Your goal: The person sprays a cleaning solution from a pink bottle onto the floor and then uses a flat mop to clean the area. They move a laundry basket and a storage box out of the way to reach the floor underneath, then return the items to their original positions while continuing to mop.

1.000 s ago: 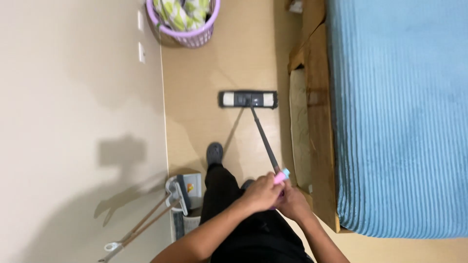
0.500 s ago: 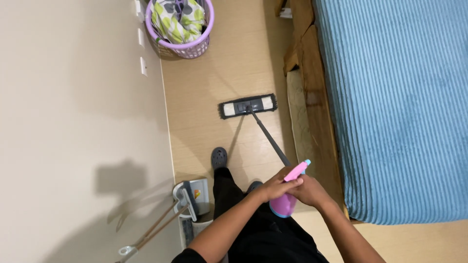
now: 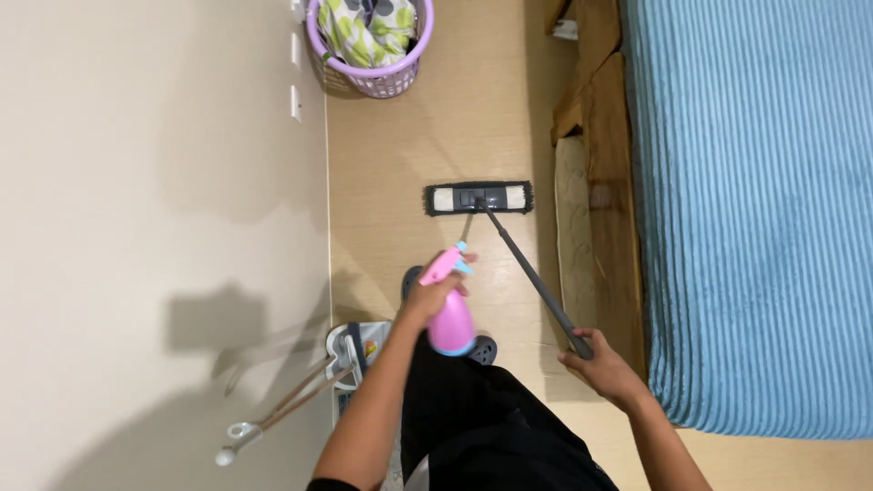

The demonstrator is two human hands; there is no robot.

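Observation:
My left hand [image 3: 429, 298] grips a pink spray bottle [image 3: 447, 309] with a blue nozzle, pointed toward the floor ahead. My right hand [image 3: 600, 365] holds the end of a dark mop handle [image 3: 532, 277]. The handle slants up and left to a flat grey and white mop head [image 3: 478, 197], which rests on the light wooden floor [image 3: 436, 145]. My dark trousers and shoes fill the bottom middle of the view.
A bed with a blue ribbed cover [image 3: 746, 209] and wooden frame [image 3: 605, 200] runs along the right. A purple basket [image 3: 371, 45] holding green patterned cloth stands by the beige wall [image 3: 155, 227]. A small grey appliance [image 3: 355, 350] and thin rods [image 3: 282, 405] lie by the wall.
My hands have come apart: the left now holds the spray bottle out in front, and the right stays alone on the mop handle. The view has tilted slightly.

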